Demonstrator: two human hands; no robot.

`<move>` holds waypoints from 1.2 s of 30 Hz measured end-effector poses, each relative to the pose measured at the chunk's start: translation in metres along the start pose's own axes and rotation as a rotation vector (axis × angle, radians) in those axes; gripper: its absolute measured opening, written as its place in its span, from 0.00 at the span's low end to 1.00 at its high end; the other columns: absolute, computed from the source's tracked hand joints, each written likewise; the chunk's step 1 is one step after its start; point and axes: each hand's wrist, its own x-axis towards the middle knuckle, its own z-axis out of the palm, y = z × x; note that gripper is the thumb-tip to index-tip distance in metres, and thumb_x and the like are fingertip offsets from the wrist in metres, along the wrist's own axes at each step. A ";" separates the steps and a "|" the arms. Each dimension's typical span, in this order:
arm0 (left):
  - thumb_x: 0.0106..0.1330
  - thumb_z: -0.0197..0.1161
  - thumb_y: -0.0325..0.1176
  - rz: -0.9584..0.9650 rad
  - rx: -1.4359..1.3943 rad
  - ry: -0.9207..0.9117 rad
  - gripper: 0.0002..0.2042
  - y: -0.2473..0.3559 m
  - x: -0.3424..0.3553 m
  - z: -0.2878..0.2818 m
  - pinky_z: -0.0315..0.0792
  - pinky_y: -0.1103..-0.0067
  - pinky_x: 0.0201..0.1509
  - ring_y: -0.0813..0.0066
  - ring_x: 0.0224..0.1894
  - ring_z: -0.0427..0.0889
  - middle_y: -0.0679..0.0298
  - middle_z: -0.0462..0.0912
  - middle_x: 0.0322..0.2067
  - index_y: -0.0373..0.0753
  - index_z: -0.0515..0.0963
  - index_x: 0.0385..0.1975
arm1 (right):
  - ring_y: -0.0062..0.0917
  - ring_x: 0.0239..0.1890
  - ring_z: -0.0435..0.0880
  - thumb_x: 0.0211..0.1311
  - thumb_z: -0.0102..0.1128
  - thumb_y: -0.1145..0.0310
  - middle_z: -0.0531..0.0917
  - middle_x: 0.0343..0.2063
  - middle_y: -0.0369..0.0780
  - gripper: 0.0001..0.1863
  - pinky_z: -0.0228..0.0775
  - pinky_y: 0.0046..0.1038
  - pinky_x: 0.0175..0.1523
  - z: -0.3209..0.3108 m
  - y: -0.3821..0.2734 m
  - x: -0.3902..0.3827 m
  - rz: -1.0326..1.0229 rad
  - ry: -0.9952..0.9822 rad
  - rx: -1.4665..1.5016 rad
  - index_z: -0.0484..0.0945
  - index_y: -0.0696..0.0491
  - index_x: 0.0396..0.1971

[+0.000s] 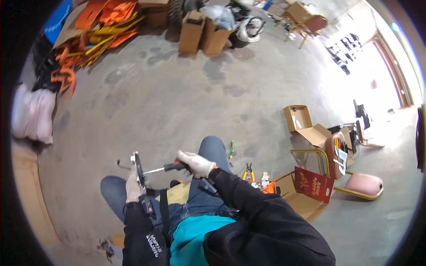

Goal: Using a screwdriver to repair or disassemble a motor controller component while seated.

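Note:
My left hand [133,185], in a pale work glove, grips a dark, thin part [139,167] seen almost edge-on, with a bright metal bit at its top. What kind of part it is I cannot tell. A thin dark rod or wire [124,166] with a small knob sticks out on its left side. My right hand [197,164], also gloved, is wrapped round the black and red handle of a screwdriver [155,170]. The shaft points left, and its tip meets or nearly meets the part. Both hands are above my bent knees.
On the floor to the right lie yellow-handled pliers [249,174], green-handled pliers [231,150] and an open cardboard box [293,201]. Beyond are a toppled pink chair [361,184] and another open box [298,117]. Cartons [192,33] and orange plastic parts [66,77] are farther off.

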 end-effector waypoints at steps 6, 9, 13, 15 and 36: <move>0.72 0.60 0.51 0.009 0.005 0.078 0.17 0.016 -0.008 0.012 0.70 0.79 0.17 0.75 0.17 0.74 0.64 0.77 0.23 0.40 0.75 0.38 | 0.15 0.18 0.73 0.69 0.57 0.53 0.78 0.26 0.33 0.17 0.62 0.21 0.19 0.004 -0.016 -0.003 0.010 0.006 0.145 0.78 0.50 0.46; 0.70 0.61 0.54 -0.030 -0.003 0.032 0.20 0.017 -0.006 0.013 0.71 0.79 0.17 0.75 0.18 0.74 0.64 0.75 0.23 0.41 0.75 0.36 | 0.16 0.30 0.77 0.63 0.66 0.65 0.79 0.34 0.35 0.18 0.71 0.20 0.34 -0.003 0.009 0.023 -0.121 -0.010 0.382 0.76 0.56 0.49; 0.69 0.61 0.58 -0.019 0.018 -0.011 0.22 0.009 0.008 0.005 0.70 0.79 0.18 0.74 0.18 0.74 0.65 0.74 0.21 0.42 0.73 0.34 | 0.17 0.33 0.78 0.63 0.67 0.63 0.78 0.33 0.35 0.20 0.75 0.22 0.37 0.002 0.008 0.020 -0.122 -0.027 0.454 0.75 0.56 0.50; 0.70 0.60 0.58 -0.008 0.018 0.016 0.23 0.011 0.002 0.005 0.68 0.80 0.18 0.75 0.18 0.73 0.65 0.73 0.21 0.42 0.73 0.33 | 0.15 0.25 0.77 0.69 0.60 0.53 0.79 0.31 0.34 0.20 0.70 0.20 0.26 0.008 -0.007 0.007 -0.066 -0.020 0.329 0.76 0.54 0.49; 0.71 0.62 0.52 -0.040 -0.006 0.007 0.18 0.013 -0.005 0.000 0.70 0.80 0.19 0.76 0.17 0.74 0.67 0.74 0.21 0.41 0.74 0.33 | 0.13 0.20 0.74 0.72 0.48 0.38 0.77 0.25 0.31 0.27 0.62 0.18 0.22 0.010 -0.019 -0.004 0.006 0.041 0.033 0.78 0.48 0.45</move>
